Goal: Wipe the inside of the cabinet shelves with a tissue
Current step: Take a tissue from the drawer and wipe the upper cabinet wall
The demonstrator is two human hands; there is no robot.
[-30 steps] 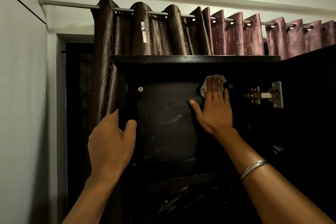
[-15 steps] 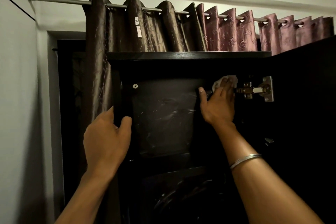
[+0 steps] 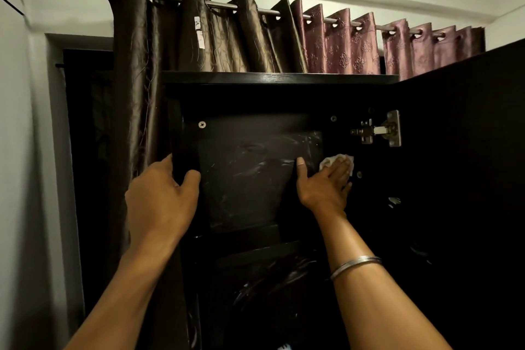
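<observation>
Much of the cabinet [image 3: 284, 78] interior is too dark to read: the right inner wall is nearly black, and only a few pale glints show well below the hinge [image 3: 379, 131]. Below the hinge and to its left, under the upper shelf space, something glossy and dark catches the light, but what it is cannot be told. Both forearms are cut off by the bottom edge of the view, and the open door [image 3: 468, 150] to the right of the hinge runs out of the frame.

The upper compartment, left of the hinge, shows only its back panel [image 3: 255, 173], marked with pale smears; nothing can be seen stored in it.

The tissue [image 3: 336, 162] sits below and to the left of the hinge, pressed against the dark surface at the right edge of the back panel. The right hand [image 3: 324, 187] lies flat over it, fingers stretched out together and covering most of it, so only a crumpled white edge shows above the fingertips; the thumb is spread out to the left, on the panel. A metal bangle [image 3: 355, 266] circles that forearm.

The left hand [image 3: 162, 202], far to the left of the hinge, is wrapped around the cabinet's left front edge, thumb inside and fingers curled behind. Curtains [image 3: 341, 42] hang behind, above the hinge.
</observation>
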